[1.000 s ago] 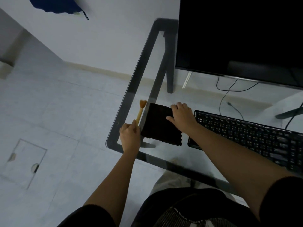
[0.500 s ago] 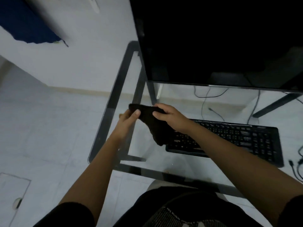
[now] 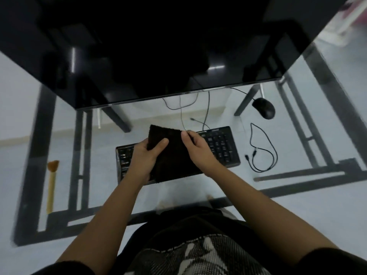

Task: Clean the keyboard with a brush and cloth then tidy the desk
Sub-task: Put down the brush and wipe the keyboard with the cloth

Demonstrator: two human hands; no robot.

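Note:
A dark cloth [image 3: 172, 155] is spread over the middle of the black keyboard [image 3: 220, 145], which lies on the glass desk [image 3: 111, 193]. My left hand [image 3: 145, 157] grips the cloth's left edge, thumb on top. My right hand [image 3: 196, 147] pinches its upper right corner. Both ends of the keyboard show past the cloth. A wooden brush [image 3: 52, 181] with orange bristles lies alone at the desk's left edge, far from both hands.
A large black monitor [image 3: 158, 48] overhangs the back of the desk. A black mouse [image 3: 263, 110] and a looped black cable [image 3: 262, 149] lie right of the keyboard. The desk's black frame [image 3: 309, 175] shows through the glass.
Both hands lifted the cloth from the desk's left corner and carried it right, over the keyboard. The left hand let go of the brush, which stays at the left. The view swung right.

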